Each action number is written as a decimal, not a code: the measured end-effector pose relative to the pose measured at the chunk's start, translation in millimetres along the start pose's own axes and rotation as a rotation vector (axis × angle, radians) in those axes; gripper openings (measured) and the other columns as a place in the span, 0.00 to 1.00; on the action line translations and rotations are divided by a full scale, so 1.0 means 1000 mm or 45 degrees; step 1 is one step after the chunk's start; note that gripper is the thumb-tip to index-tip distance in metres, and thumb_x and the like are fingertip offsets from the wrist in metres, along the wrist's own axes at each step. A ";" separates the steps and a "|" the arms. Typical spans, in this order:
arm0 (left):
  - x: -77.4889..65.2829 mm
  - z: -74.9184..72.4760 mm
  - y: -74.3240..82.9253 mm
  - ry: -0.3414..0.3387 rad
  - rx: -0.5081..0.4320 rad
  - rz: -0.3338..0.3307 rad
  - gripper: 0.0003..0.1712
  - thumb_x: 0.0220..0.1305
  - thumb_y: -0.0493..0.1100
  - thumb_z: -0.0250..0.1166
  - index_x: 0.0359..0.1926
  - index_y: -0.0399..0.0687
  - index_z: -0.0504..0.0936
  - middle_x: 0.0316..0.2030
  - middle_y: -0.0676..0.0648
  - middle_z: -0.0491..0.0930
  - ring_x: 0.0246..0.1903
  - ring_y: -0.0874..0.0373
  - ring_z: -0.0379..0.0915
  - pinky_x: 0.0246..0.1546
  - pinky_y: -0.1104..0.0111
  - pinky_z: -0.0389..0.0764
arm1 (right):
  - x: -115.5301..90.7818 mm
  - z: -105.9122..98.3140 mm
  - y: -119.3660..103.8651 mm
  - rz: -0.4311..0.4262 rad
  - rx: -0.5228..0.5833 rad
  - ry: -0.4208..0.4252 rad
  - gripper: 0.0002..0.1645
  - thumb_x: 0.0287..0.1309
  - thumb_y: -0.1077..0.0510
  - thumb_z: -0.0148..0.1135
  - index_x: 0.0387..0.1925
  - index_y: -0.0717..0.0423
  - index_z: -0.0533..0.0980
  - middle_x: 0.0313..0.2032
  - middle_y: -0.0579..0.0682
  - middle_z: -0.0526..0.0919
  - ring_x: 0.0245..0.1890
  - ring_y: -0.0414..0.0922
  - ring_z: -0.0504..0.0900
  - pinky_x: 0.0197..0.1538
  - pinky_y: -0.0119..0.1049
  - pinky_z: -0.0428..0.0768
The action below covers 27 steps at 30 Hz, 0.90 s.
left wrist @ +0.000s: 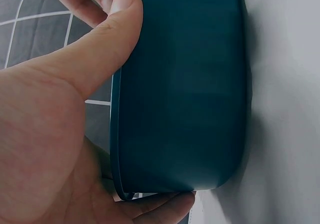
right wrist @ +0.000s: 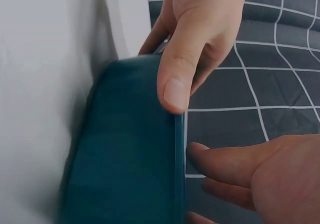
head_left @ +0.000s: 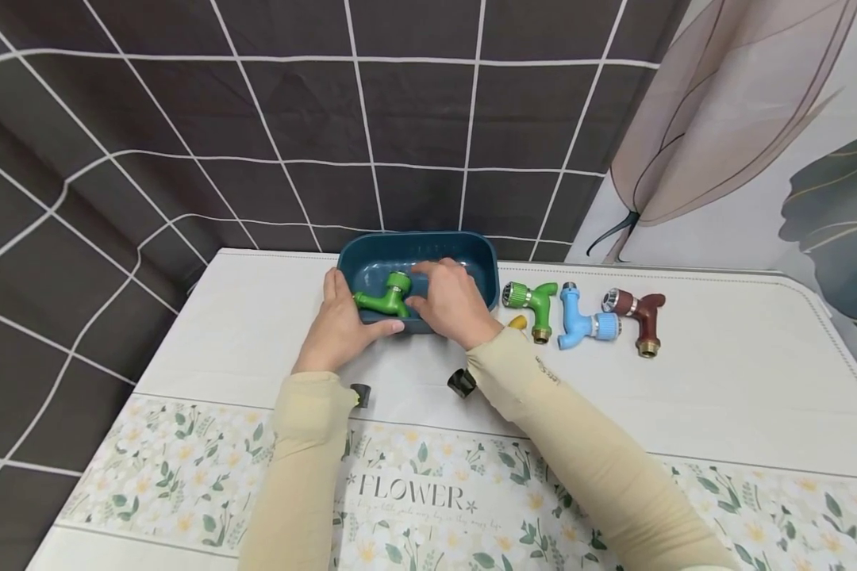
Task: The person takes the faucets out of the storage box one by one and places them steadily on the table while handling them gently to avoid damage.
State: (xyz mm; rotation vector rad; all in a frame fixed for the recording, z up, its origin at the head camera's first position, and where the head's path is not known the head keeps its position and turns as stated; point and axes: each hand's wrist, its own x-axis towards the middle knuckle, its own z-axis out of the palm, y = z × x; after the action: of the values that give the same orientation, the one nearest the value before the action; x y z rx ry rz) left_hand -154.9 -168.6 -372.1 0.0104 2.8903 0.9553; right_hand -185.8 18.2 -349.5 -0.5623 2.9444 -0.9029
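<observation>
A dark teal plastic basin stands on the table against the dark checked cloth. Inside its left half lies a green tap. My left hand holds the basin's front left corner, thumb over the front rim and fingers along the left side; the left wrist view shows the thumb on the rim. Over the basin, my right hand has its thumb and index finger spread apart beside the tap, nothing between them. In the right wrist view, the right fingers are loosely bent near the basin's rim.
Right of the basin lie another green tap, a light blue tap and a dark red tap. A yellow piece shows partly behind my right wrist. A flowered cloth strip crosses the table's front.
</observation>
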 end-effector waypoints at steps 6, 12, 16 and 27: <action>0.001 0.000 -0.001 0.002 -0.006 0.003 0.76 0.56 0.62 0.75 0.75 0.25 0.28 0.78 0.33 0.27 0.74 0.36 0.48 0.70 0.51 0.61 | 0.004 0.006 -0.005 0.040 0.008 -0.038 0.28 0.59 0.55 0.73 0.61 0.55 0.79 0.59 0.57 0.81 0.64 0.56 0.73 0.61 0.50 0.76; 0.002 0.000 -0.001 0.008 -0.007 0.022 0.76 0.56 0.61 0.75 0.75 0.24 0.29 0.77 0.33 0.28 0.73 0.37 0.50 0.70 0.52 0.62 | 0.008 0.011 -0.008 0.079 0.013 -0.059 0.28 0.58 0.56 0.73 0.61 0.55 0.79 0.60 0.56 0.80 0.65 0.58 0.72 0.63 0.52 0.74; 0.002 0.000 -0.001 0.010 -0.003 0.025 0.76 0.56 0.61 0.75 0.75 0.25 0.29 0.78 0.33 0.28 0.73 0.37 0.51 0.70 0.52 0.62 | 0.012 0.014 -0.009 0.097 -0.016 -0.072 0.29 0.59 0.55 0.73 0.61 0.54 0.79 0.60 0.58 0.79 0.59 0.56 0.77 0.57 0.50 0.79; 0.001 0.000 -0.002 0.027 -0.025 0.045 0.76 0.55 0.60 0.76 0.75 0.26 0.28 0.77 0.33 0.31 0.71 0.38 0.55 0.69 0.52 0.63 | 0.020 0.021 -0.012 0.146 0.014 -0.123 0.30 0.59 0.58 0.72 0.63 0.53 0.78 0.61 0.57 0.78 0.59 0.54 0.76 0.57 0.46 0.79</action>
State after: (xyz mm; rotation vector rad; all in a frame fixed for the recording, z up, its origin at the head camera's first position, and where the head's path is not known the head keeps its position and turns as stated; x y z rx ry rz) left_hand -156.4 -170.0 -373.0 0.0504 2.9092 0.9959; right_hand -197.9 -8.8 -358.6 -0.4195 2.8504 -0.8543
